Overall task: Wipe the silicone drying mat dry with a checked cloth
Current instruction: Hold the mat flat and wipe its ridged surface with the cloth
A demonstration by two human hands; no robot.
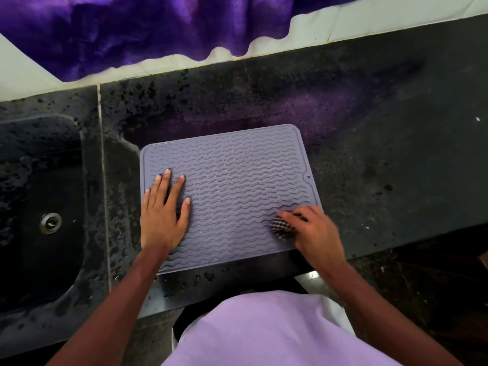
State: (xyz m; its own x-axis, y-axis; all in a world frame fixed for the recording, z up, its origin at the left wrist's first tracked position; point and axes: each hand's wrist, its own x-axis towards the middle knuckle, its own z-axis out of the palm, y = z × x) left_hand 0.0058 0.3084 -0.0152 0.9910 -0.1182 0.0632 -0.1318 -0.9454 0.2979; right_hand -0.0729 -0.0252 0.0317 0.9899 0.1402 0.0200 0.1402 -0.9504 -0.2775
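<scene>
Dark speckled stone forms the countertop (369,154), wet in patches, with a sunken sink (39,194) and its metal drain (50,222) far to the left of both hands. Purple tie-dyed fabric (132,30) hangs over the pale wall beyond.

The grey silicone drying mat (232,186) lies flat on the counter near its front edge, its wavy ridges running across, directly under both hands. The left hand (163,215) rests on the mat's left part with palm down and fingers straight and spread. It holds nothing, and its job is probably to pin the light, flexible mat so it does not slide or buckle under the rubbing.

The right hand (314,231) is curled around a bunched checked cloth (281,225), fingers and thumb closed over the wad, with only a small dark-and-white patch showing out from under the fingers on the thumb side. The wad presses on the mat's near right corner, well apart from the pinning hand. Bunching the cloth likely gives a firm pad that can reach down between the ridges.

Most of the ridged surface stretches away from the cloth, beyond and to its left, toward the small hanging hole (308,177) on the right rim. Faint gleams between the ridges suggest water remains, so much wiping is probably left.
</scene>
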